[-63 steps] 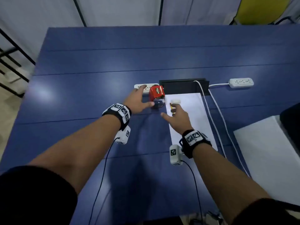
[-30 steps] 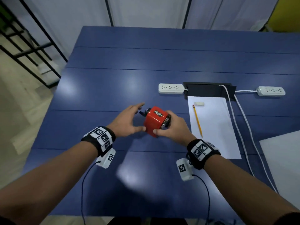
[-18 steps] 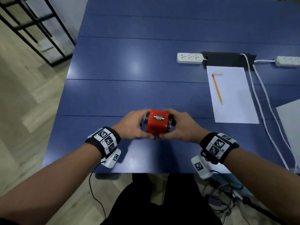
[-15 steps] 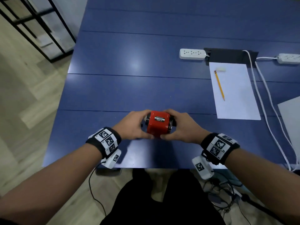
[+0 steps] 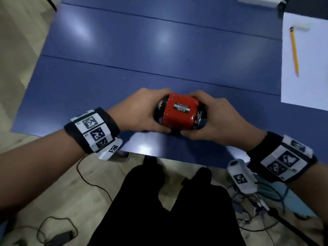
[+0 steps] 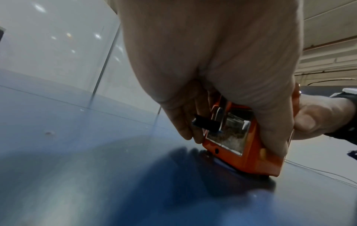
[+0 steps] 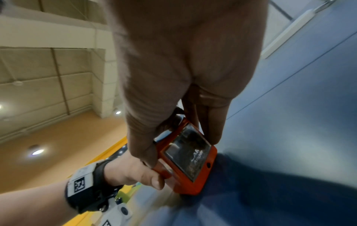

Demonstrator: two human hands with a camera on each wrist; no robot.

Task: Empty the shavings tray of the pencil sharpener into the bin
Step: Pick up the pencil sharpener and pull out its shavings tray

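Both hands gripped a red pencil sharpener [image 5: 179, 111] near the table's [image 5: 124, 59] front edge.
It stood upright, label up; left hand [image 5: 140, 110] and right hand [image 5: 215, 119] fingers curled round its sides; shavings showed through its clear tray [image 6: 228, 134].

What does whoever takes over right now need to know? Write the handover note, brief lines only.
Left hand: grips the left side of the red boxy metal pencil sharpener.
Right hand: grips its right side, thumb at the near edge.
Sharpener: stands on the blue table near its near edge, between both hands.
Clear shavings tray: in the sharpener's body, shavings visible inside.
Done: sharpener is in a two-handed grip at the table edge.
Left: pull the tray out, tip it into the bin, which no view shows.
Yellow pencil lies on the white paper sheet, far right.
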